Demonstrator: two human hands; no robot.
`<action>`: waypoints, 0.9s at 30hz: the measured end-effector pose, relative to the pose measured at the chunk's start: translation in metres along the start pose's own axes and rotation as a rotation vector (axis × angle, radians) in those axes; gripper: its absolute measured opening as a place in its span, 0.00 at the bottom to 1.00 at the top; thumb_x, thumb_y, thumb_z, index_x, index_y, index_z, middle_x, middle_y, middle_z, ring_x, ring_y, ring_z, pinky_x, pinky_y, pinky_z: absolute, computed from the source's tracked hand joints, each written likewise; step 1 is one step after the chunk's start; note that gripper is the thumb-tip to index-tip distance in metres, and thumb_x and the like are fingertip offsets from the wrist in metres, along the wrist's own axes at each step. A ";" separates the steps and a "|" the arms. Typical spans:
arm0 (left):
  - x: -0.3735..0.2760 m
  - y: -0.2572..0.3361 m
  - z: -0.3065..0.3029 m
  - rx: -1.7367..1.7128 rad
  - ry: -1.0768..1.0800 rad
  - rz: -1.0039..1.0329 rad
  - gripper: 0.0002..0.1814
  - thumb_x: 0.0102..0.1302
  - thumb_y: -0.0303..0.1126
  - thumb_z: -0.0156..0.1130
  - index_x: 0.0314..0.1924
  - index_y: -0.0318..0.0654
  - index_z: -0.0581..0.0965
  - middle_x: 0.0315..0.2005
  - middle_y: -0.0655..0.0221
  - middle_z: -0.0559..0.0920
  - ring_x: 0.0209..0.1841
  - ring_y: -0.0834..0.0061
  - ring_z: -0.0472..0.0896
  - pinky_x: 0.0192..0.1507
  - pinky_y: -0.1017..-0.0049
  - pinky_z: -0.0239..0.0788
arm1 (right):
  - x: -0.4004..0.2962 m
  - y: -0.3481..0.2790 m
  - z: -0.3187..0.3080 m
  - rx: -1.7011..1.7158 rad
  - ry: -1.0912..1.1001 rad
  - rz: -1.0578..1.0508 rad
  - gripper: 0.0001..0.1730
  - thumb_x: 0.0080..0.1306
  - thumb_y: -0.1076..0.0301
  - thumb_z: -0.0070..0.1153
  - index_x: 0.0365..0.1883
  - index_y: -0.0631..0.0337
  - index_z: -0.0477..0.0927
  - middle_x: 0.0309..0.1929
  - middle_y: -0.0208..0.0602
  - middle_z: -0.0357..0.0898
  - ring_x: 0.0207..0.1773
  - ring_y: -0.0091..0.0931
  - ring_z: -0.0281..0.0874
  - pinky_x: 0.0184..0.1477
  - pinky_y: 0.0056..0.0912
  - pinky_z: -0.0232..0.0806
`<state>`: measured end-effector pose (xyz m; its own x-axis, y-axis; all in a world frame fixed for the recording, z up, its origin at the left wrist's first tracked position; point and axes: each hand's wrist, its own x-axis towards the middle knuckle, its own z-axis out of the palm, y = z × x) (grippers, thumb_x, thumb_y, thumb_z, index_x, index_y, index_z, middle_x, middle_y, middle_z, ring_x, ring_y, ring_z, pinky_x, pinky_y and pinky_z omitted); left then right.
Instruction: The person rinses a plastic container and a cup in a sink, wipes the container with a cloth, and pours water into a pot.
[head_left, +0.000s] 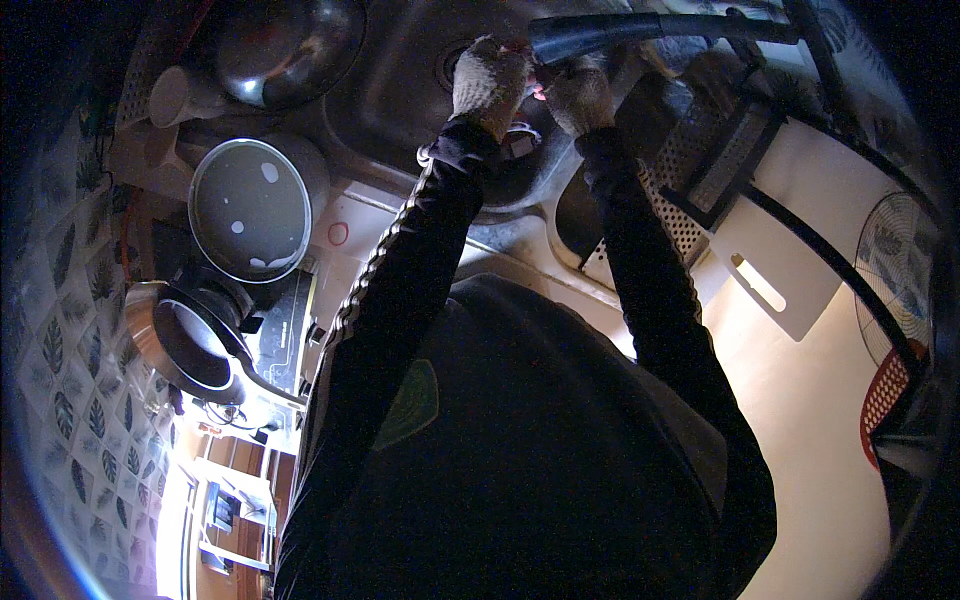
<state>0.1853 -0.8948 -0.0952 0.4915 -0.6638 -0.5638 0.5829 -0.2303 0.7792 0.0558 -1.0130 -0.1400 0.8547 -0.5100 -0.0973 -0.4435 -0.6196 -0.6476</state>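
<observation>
Both of my hands wear light knitted gloves and are held close together over a metal sink (390, 97). My left hand (489, 84) is at the left, its fingers bent towards a small reddish thing (538, 91) between the hands. My right hand (581, 96) is on the other side of that thing, its fingers curled. The dark end of a tube-like object (592, 36) lies just above them and partly hides the fingers. A small round item with a pale rim (523, 136) shows in the sink below the hands. What each hand grips is too dark and small to tell.
A pot of greyish liquid (251, 210) stands left of the sink, above a frying pan (196, 345) by the stove. A large metal bowl or lid (277, 52) is at the upper left. A perforated rack (682, 202) and a white cutting board (795, 292) stand at the right.
</observation>
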 end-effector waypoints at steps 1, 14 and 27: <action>0.004 -0.007 -0.001 -0.048 -0.029 0.012 0.12 0.66 0.34 0.52 0.41 0.37 0.81 0.30 0.65 0.83 0.35 0.71 0.85 0.31 0.73 0.74 | -0.001 -0.001 0.000 0.113 0.046 0.000 0.13 0.62 0.62 0.55 0.43 0.54 0.82 0.41 0.43 0.81 0.43 0.39 0.79 0.45 0.41 0.72; 0.002 -0.020 -0.005 0.239 0.052 0.161 0.12 0.65 0.38 0.55 0.38 0.39 0.82 0.35 0.59 0.84 0.35 0.63 0.85 0.34 0.66 0.77 | -0.006 -0.045 0.005 0.014 0.244 0.023 0.11 0.61 0.61 0.58 0.37 0.56 0.82 0.36 0.43 0.81 0.38 0.43 0.79 0.40 0.40 0.72; -0.029 -0.033 -0.035 1.113 0.047 0.458 0.12 0.59 0.37 0.62 0.42 0.44 0.82 0.36 0.57 0.84 0.38 0.53 0.83 0.42 0.58 0.75 | -0.002 0.031 0.068 -0.108 0.126 -0.100 0.09 0.62 0.62 0.50 0.35 0.52 0.81 0.37 0.38 0.82 0.41 0.38 0.81 0.50 0.47 0.70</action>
<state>0.1745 -0.8428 -0.1141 0.5432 -0.8233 -0.1644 -0.5186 -0.4830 0.7055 0.0585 -0.9905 -0.2118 0.8583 -0.5093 0.0631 -0.3904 -0.7277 -0.5639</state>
